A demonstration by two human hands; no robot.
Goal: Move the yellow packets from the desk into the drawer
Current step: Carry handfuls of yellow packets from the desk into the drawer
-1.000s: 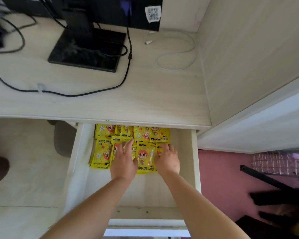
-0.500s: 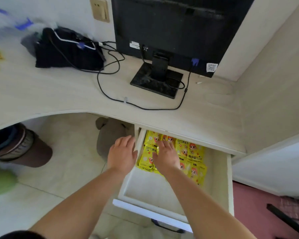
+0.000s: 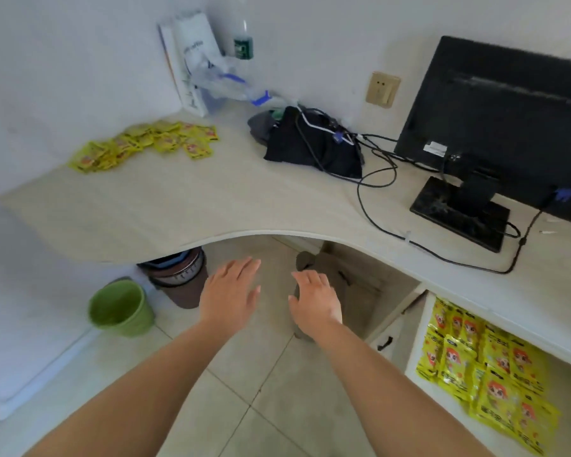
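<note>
A heap of several yellow packets [image 3: 145, 145] lies on the far left of the pale desk [image 3: 211, 199], near the wall. More yellow packets [image 3: 485, 367] lie flat in rows in the open white drawer [image 3: 419, 328] at the lower right, under the desk edge. My left hand [image 3: 229, 296] and my right hand [image 3: 314, 303] hover side by side in front of the desk, over the floor, fingers spread and empty. Both are well short of the desk heap and left of the drawer.
A black monitor [image 3: 495, 120] on its stand, black cables [image 3: 376, 206] and a black bag [image 3: 310, 143] fill the right half of the desk. White bags [image 3: 195, 61] lean in the corner. Under the desk stand a green bin [image 3: 119, 308] and a brown bin [image 3: 178, 278].
Both hands have left the packets in the drawer and swung left, in front of the desk. The view has turned left, bringing the heap on the desk into sight.
</note>
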